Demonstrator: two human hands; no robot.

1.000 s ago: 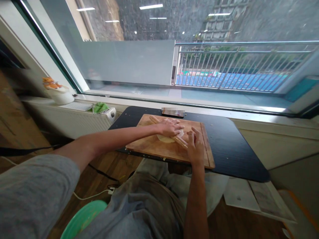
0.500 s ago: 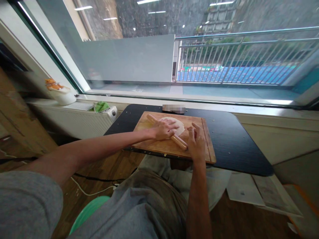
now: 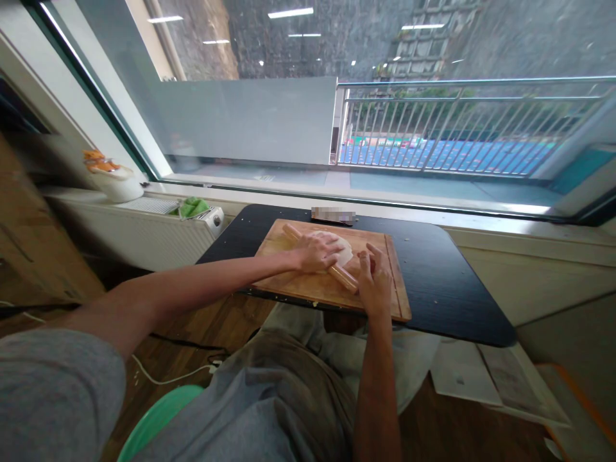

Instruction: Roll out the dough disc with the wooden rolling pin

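A wooden cutting board (image 3: 308,285) lies on a small black table (image 3: 443,282). On it is a flat round of pale dough (image 3: 342,250), partly hidden by my hands. A wooden rolling pin (image 3: 292,233) lies slantwise across the dough. My left hand (image 3: 315,251) presses flat on the pin's middle, fingers stretched out. My right hand (image 3: 375,282) rests on the pin's near end by the board's right side, fingers extended over it.
A blurred flat object (image 3: 333,215) sits at the table's far edge by the window. A white radiator (image 3: 144,234) with a green cloth (image 3: 192,206) stands to the left, with a white bowl (image 3: 115,183) above it. Papers (image 3: 491,378) lie on the floor at right. A green basin (image 3: 158,420) is below.
The rolling pin and both hands drew back toward me over the dough, then stayed near the board's middle; more dough shows beyond the pin than a second ago.
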